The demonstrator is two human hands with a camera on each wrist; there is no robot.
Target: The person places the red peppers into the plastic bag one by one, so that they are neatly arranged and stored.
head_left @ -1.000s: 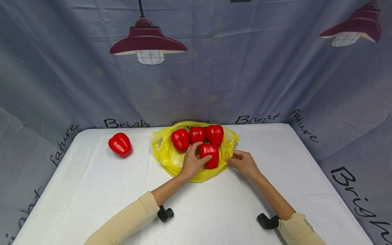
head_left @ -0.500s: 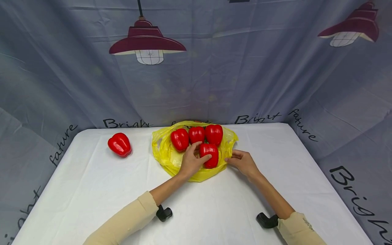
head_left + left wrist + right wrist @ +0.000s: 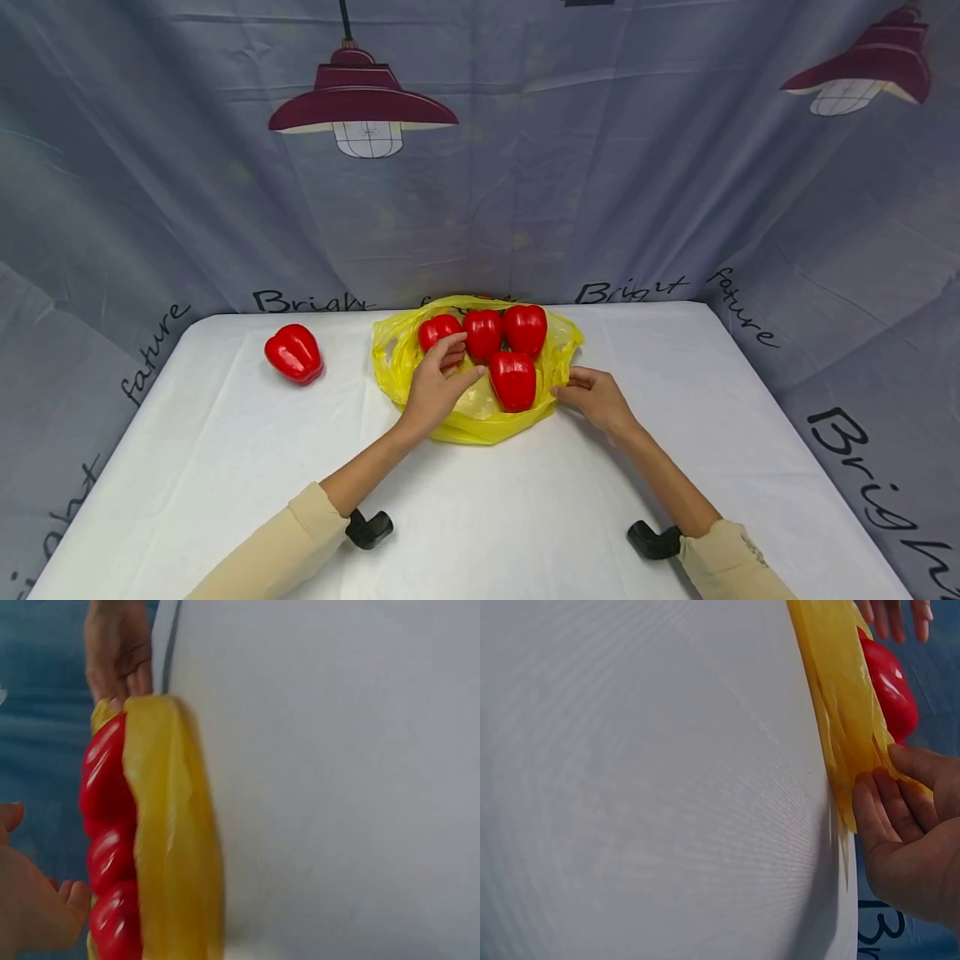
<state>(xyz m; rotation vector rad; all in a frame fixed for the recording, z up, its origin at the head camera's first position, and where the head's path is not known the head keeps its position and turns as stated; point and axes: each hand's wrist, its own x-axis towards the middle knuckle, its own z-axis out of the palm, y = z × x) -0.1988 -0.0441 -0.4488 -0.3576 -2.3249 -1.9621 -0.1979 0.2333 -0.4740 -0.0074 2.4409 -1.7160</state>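
A yellow plastic bag [image 3: 480, 429] lies spread at the table's far middle with several red bell peppers in it. The front bell pepper [image 3: 514, 383] sits at the bag's right side, just right of my left hand [image 3: 435, 390]. That hand hovers over the bag's left part, thumb and fingers apart, holding nothing. It partly hides the left bell pepper [image 3: 437, 331]. My right hand [image 3: 597, 400] pinches the bag's right edge between thumb and fingers, as the right wrist view also shows at the yellow plastic [image 3: 844, 712]. Another bell pepper [image 3: 294, 354] lies outside the bag, at the far left.
A white cloth [image 3: 517, 517] covers the table. Behind it hangs a grey-blue curtain [image 3: 495, 200] printed with lamps and lettering. A black wrist mount [image 3: 369, 529] shows at the left sleeve, and a similar black mount [image 3: 654, 540] at the right one.
My left hand has let go of the front bell pepper and drawn back to the left. The pepper stays in the bag. My right hand keeps its place at the bag's edge.
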